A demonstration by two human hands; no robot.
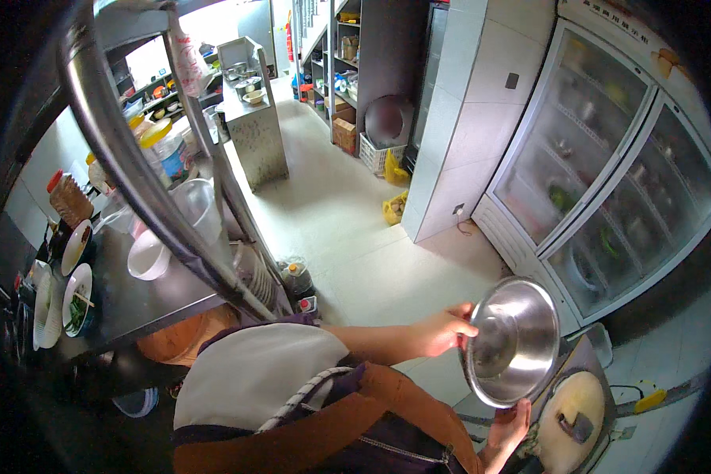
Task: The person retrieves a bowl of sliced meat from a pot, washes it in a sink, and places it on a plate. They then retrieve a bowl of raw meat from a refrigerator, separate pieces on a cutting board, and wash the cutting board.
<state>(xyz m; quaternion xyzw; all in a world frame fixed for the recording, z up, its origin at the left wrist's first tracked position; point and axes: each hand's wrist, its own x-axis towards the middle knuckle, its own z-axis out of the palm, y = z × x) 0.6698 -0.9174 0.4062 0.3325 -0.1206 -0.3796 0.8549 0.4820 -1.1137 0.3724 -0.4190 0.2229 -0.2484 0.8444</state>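
Note:
A stainless steel bowl [512, 340] is tilted between my hands, its shiny inside facing the camera; no contents can be made out. My left hand [447, 329] grips the rim on the bowl's left side, thumb over the edge. At the lower rim, my right hand [509, 423] holds the bowl from below, part of its fingers hidden behind the metal. Just right of that hand lies a round cutting board [560, 435] with a cleaver [579, 428] resting on it.
A glass-door display fridge [592, 148] stands at the right beside a tiled pillar [456, 118]. On the left, a steel counter [172, 299] carries a white bowl [149, 255], a dish of greens [79, 302] and jars, behind a thick metal post [124, 160]. Yellow bags [396, 207] sit on the floor.

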